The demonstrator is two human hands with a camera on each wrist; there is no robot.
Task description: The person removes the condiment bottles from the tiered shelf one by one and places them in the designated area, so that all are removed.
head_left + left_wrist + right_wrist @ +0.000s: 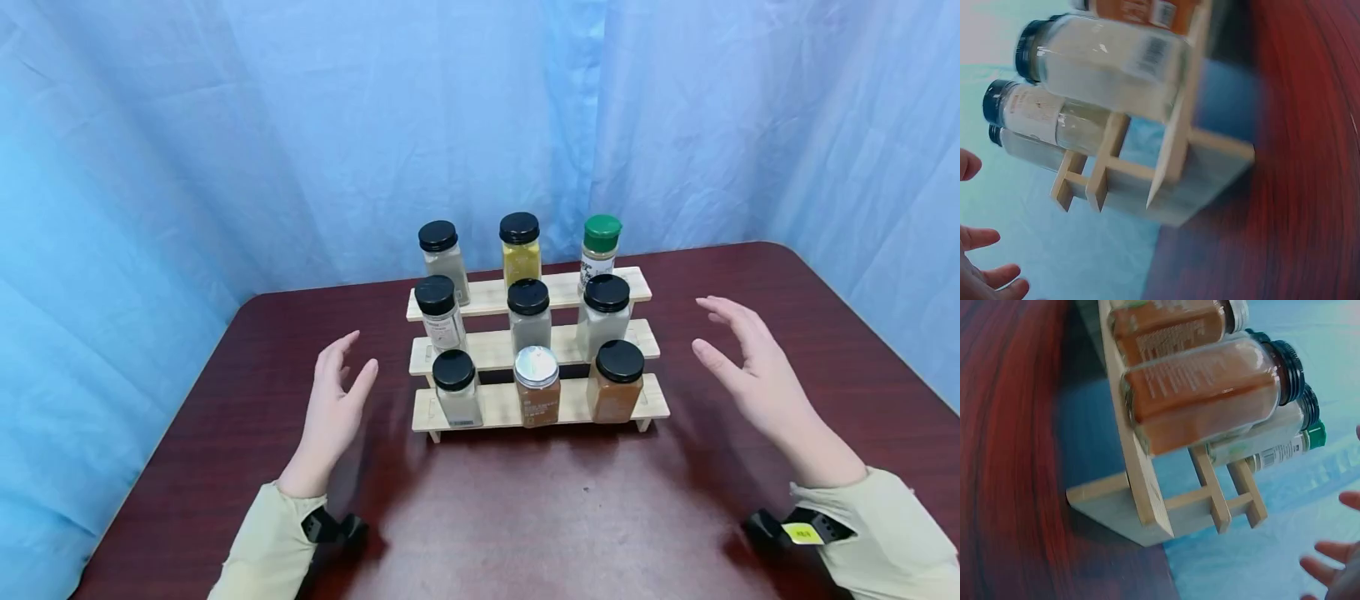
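A three-tier wooden spice rack stands mid-table with several spice jars on its steps. On the bottom step are a black-lidded pale jar, a silver-lidded brown jar and a black-lidded orange-brown jar. At the top right sits a green-capped jar, and beside it a yellow jar. My left hand hovers left of the rack, fingers relaxed and apart from it. To the right, my right hand is likewise raised, holding nothing. Both wrist views show the rack's ends, with fingertips at the image edges.
The dark red-brown table extends around the rack. Blue curtains hang behind and at both sides. Each wrist wears a black strap with a small camera below the sleeve.
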